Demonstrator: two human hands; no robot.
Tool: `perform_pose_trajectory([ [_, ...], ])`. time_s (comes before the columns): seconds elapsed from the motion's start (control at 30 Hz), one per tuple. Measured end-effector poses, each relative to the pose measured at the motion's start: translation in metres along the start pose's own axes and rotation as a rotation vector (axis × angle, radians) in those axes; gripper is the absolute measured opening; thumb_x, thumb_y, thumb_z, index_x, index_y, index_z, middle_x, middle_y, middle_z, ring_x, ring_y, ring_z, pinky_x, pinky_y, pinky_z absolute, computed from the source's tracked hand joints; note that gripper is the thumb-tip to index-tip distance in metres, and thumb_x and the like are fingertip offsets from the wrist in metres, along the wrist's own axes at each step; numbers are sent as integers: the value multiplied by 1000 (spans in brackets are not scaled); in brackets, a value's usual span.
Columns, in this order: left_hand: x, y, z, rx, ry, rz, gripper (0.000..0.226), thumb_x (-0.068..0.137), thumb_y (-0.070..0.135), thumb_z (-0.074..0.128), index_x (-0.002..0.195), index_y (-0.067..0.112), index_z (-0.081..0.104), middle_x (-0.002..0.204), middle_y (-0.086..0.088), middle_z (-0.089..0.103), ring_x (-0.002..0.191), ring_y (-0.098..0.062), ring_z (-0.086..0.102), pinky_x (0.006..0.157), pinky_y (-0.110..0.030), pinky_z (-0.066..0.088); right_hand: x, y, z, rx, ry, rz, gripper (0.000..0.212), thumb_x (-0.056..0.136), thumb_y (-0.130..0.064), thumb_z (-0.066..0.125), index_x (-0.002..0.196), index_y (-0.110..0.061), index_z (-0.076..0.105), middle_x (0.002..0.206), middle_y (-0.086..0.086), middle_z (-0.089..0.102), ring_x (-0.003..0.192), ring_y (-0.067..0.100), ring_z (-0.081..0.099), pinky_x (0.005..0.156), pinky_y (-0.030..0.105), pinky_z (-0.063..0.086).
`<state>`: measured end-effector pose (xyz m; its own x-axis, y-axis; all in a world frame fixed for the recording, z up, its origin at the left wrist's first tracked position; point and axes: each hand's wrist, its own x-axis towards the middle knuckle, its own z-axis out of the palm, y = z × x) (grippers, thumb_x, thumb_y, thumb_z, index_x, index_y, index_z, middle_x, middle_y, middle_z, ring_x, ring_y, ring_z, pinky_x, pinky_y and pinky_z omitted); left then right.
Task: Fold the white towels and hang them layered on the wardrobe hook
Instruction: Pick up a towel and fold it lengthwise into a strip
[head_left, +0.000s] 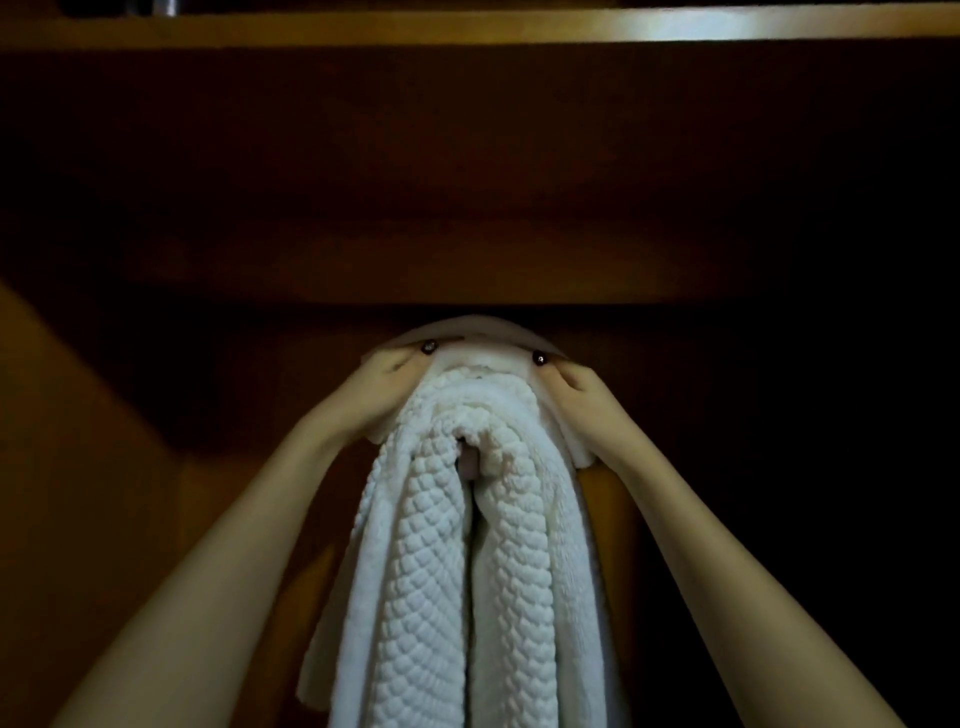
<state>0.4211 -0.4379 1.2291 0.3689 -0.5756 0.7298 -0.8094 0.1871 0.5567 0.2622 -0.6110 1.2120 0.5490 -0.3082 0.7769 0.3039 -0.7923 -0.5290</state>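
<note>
A white waffle-textured towel (426, 571) hangs down the middle of the head view in long folds, bunched at its top. Behind and above it lies a smoother white towel (483, 343), spread as a flat layer over the top. My left hand (384, 384) grips that smoother towel's left edge, thumb on top. My right hand (576, 400) grips its right edge in the same way. Both arms reach upward. The hook itself is hidden under the cloth.
Dark brown wardrobe panelling (467, 182) fills the space above and around the towels. A lighter wooden shelf edge (467, 26) runs across the top. An angled wooden side panel (78, 441) stands at the left. The right side is in deep shadow.
</note>
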Motion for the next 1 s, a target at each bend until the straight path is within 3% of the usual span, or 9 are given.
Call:
perform_pose_trajectory([
  [0.1,-14,-5,-6,-112,-10,-58,27,103,30,45,99,23,70,99,3,72,90,-5,66,80,-21,52,-13,10,-7,82,-24,107,45,104,-43,37,79,-16,62,73,0,64,69,15,61,66,33,47],
  [0.17,-20,-12,0,-92,4,-102,22,104,24,45,96,24,66,100,8,67,88,3,63,77,-13,50,-24,16,-8,101,-24,200,45,104,-49,32,88,-34,71,87,-15,75,89,6,70,69,13,51],
  [0.33,-32,0,-7,-178,-81,-262,42,99,56,41,87,39,78,96,12,75,92,0,69,83,-23,51,-34,-7,-15,34,-124,267,35,105,-48,28,116,-33,57,99,-22,62,80,-24,56,64,-5,39],
  [0.43,-42,19,-18,-117,-87,-224,40,102,50,36,106,35,73,111,6,73,109,-9,66,91,-28,50,-39,-34,-35,-135,-209,212,39,107,-29,36,141,-15,49,143,-1,51,123,-2,49,93,3,32],
  [0.5,-56,35,-21,-110,-4,-176,35,105,43,30,113,39,63,112,16,67,113,-2,60,87,-17,48,-52,-54,-44,-239,-273,170,48,105,-19,41,152,-16,34,156,0,35,140,9,33,103,14,26],
  [0.6,-87,61,-19,-35,85,-55,30,106,34,34,120,33,61,108,25,62,104,7,58,76,0,41,-82,-83,-48,-365,-214,144,55,100,-19,47,153,-24,32,156,-2,36,139,15,39,105,23,31],
  [0.7,-121,84,-10,110,99,77,31,103,26,47,131,24,60,128,11,60,120,-2,50,94,-10,37,-127,-112,-46,-433,-197,95,60,98,-20,53,153,-26,31,146,-5,45,119,3,52,92,6,30],
  [0.87,-191,121,23,351,74,210,38,97,17,56,136,14,57,139,-4,56,130,-19,47,105,-25,32,-226,-145,-58,-526,-265,132,66,98,-24,57,155,-23,24,159,1,30,145,19,29,116,29,24],
  [1.0,-263,146,91,372,-137,384,41,96,27,49,132,11,60,135,-6,59,129,-24,49,110,-37,34,-326,-146,-102,-588,-257,295,62,98,-24,57,154,-21,29,156,5,36,144,18,32,112,20,21],
])
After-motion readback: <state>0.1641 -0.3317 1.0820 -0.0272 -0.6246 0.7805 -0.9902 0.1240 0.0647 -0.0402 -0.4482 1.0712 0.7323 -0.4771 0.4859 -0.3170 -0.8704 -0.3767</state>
